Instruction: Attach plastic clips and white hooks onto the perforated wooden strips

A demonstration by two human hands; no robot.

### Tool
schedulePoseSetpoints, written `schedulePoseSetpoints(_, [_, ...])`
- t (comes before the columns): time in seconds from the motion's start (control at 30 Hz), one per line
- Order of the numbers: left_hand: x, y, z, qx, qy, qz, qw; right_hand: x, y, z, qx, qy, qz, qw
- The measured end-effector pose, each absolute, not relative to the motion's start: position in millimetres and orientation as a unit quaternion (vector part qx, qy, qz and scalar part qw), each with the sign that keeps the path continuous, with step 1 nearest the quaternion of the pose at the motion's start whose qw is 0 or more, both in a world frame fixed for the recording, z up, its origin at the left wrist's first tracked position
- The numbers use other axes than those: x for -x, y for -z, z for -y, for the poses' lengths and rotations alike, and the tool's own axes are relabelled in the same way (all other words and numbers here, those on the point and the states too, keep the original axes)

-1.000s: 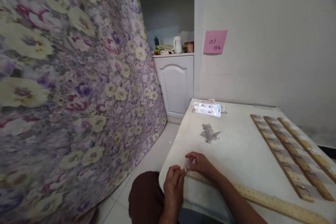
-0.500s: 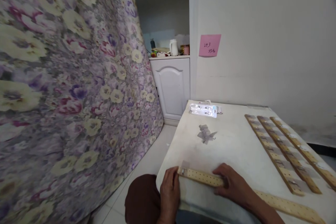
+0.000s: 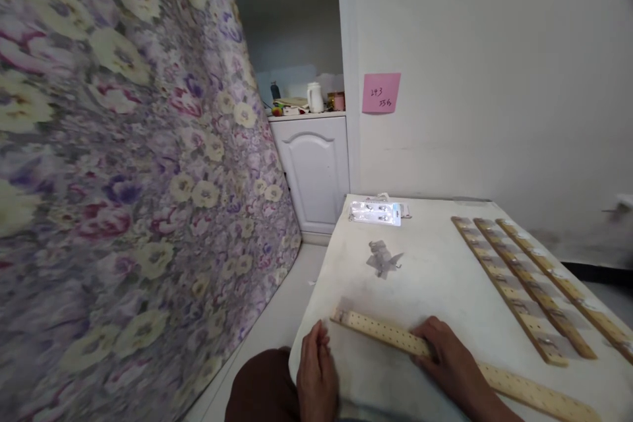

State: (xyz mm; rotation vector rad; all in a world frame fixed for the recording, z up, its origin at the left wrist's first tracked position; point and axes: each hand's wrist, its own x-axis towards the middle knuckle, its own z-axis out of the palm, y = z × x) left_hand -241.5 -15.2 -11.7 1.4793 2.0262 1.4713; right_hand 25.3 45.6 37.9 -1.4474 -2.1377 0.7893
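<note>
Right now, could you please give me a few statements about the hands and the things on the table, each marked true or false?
1. The right hand rests on the perforated wooden strip. True.
2. The left hand grips the blister pack. False: the pack lies at the far edge of the table, away from both hands; the left hand is at the near edge, by the strip's end.
3. Three more strips lie side by side on the table's right part. True.
4. The sticky note on the wall is green. False: it is pink.
</note>
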Motion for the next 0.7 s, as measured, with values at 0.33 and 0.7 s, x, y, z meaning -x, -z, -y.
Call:
schedulePoseSetpoints(0.33, [243,7,13,-0.544,-0.475,-0.687,0.078,12,-25,-70,0.544,-0.272,0.755,0.247])
schedulePoseSetpoints(0.7, [232,0,-13,-0.584,-0.449,-0.669,0.098,16,-26,-103,0.543,-0.31,0.703,0.34])
